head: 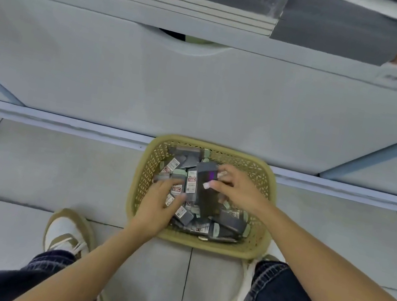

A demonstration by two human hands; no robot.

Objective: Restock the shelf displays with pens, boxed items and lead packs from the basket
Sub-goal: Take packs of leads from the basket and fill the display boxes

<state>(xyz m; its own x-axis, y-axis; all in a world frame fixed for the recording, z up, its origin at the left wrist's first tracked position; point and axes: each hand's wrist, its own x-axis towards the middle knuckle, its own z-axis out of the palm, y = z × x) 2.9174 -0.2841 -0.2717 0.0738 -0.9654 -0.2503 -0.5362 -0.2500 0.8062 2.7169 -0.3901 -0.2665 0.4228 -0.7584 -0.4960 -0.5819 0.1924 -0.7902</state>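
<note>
Head view, right fingers (213, 186) pinch box (202, 196), labels (191, 181) blurred

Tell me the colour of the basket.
The basket is pale yellow-tan with a lattice-pierced wall, seen best in the head view.

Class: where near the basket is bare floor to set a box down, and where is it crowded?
Bare tiles lie left of the basket, between cabinet base and left shoe; more right of it. Crowded: the basket, heaped with packs, left hand and right hand inside.
</note>
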